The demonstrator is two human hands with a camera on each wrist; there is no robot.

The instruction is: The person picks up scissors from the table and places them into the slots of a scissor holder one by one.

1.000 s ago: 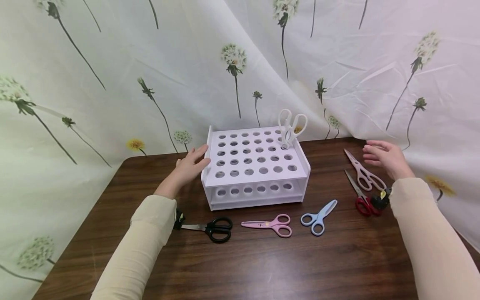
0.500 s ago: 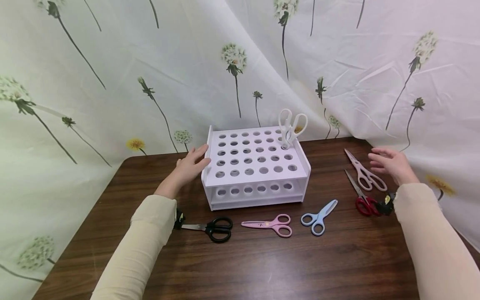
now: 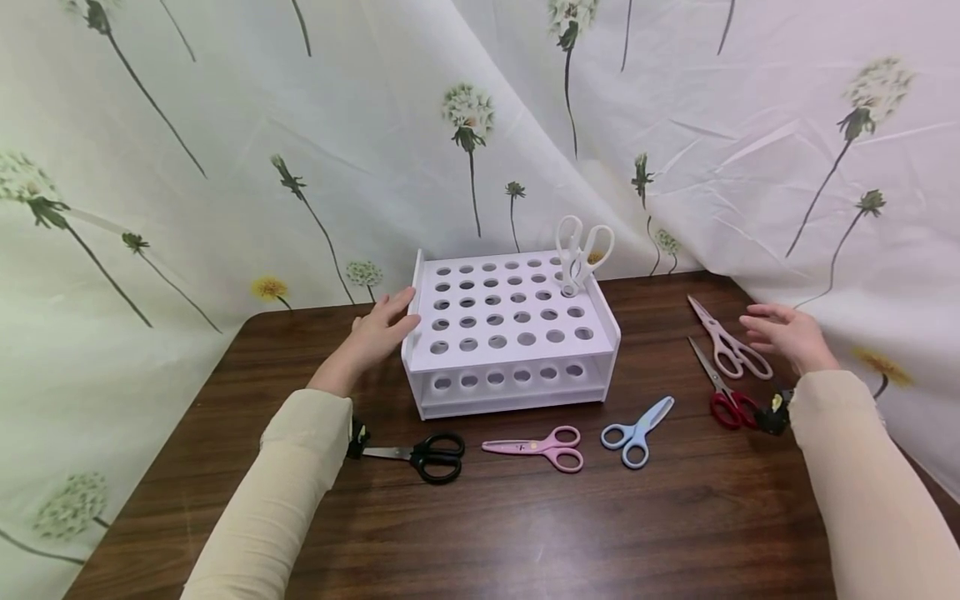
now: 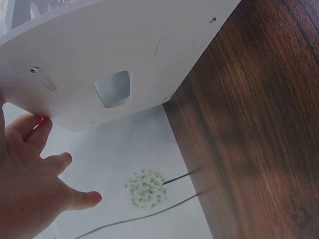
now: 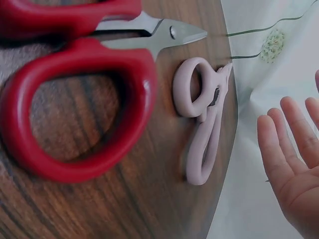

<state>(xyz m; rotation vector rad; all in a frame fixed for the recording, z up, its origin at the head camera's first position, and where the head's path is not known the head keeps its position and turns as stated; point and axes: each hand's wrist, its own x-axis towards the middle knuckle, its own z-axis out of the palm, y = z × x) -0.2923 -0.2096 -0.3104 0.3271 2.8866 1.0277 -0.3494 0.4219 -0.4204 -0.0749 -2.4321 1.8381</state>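
R hand [image 3: 789,337], empty, fingers loose, has drifted outward slightly, pale-pink scissors [image 3: 723,337] & red scissors [image 3: 723,392] L of it on worktop [image 3: 637,533], so prob. no pickup yet; L hand [image 3: 375,335], not gripping, touches white rack [image 3: 482,332] to its R.

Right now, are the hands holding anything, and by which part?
Nothing gripped: the left hand only touches the left side panel of the white rectangular round-holed rack; the right hand is empty, near the pale-pink scissors.

White rack [image 3: 510,329], pale pink scissors [image 3: 725,339], red-handled scissors [image 3: 719,387], brown wood-grain table [image 3: 540,525], dandelion-patterned cloth [image 3: 382,167]
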